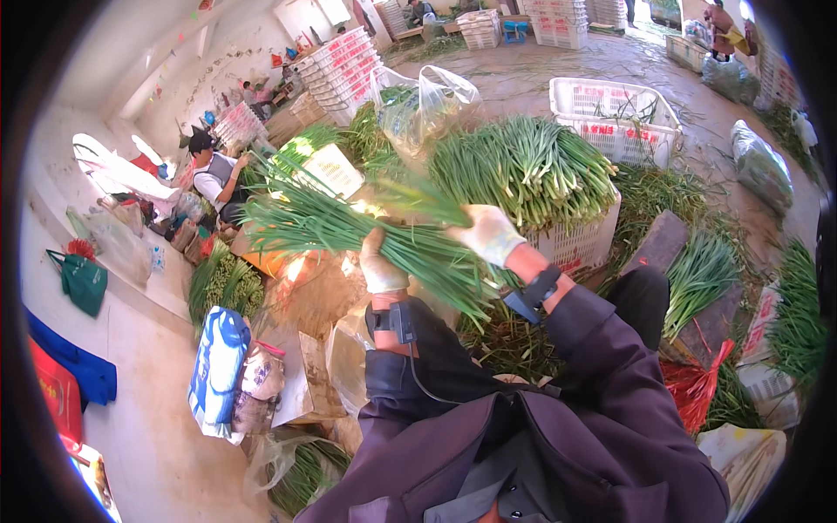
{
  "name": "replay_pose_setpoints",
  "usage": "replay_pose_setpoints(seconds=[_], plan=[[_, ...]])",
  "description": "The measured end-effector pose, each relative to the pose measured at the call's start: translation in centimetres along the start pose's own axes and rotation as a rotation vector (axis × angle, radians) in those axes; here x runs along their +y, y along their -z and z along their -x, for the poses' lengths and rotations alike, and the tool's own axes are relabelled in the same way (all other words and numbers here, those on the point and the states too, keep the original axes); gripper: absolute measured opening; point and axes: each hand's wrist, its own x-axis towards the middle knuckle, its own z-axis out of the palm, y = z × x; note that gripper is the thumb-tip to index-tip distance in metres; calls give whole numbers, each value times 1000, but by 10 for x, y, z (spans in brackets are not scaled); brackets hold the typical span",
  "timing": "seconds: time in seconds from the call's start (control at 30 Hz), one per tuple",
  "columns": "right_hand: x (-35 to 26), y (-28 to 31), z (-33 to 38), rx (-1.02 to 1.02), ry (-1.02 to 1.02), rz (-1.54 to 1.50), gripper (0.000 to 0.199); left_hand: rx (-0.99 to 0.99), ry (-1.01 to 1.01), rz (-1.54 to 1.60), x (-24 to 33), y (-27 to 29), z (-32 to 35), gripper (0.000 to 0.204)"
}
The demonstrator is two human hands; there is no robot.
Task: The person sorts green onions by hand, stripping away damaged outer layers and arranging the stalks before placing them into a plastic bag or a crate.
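My left hand (381, 264), in a pale work glove, is wrapped round a loose bunch of long green chives (305, 222). The leaves fan out to the left, and the other end slants down to the right over my lap. Just right of it, my gloved right hand (490, 235) is closed on a smaller, motion-blurred clump of chives (418, 199), held above the main bunch. Its fingertips are partly hidden. Beyond my right hand, a large heap of chives (523, 166) with pale stem ends toward me lies on a white plastic crate (575, 237).
An empty-looking white crate (615, 118) stands behind the heap. Loose leaves (671, 196) litter the floor at right, beside a wooden board (654, 244) and more chives (702, 279). Red ties (697, 388) hang near my right side. A co-worker (214, 174) sits far left, near stacked crates (340, 70).
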Motion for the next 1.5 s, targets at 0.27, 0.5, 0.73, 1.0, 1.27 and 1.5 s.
replay_pose_setpoints(seconds=[0.27,0.5,0.73,1.0,1.27,1.5], plan=[[46,54,45,316,-223,-912,27,-21,-92,278,21,59,-12,26],[-16,-13,51,-73,-17,-171,47,6,-157,223,6,49,-21,27],[35,-5,51,129,-262,-665,27,126,-176,162,37,57,-13,28],[105,93,87,711,-450,-954,29,262,-150,64,51,61,-82,31],[90,119,95,725,-343,-926,17,62,317,-305,-62,-43,-247,29],[75,186,99,899,-367,-806,12,-210,293,-1530,-286,-71,-277,103]])
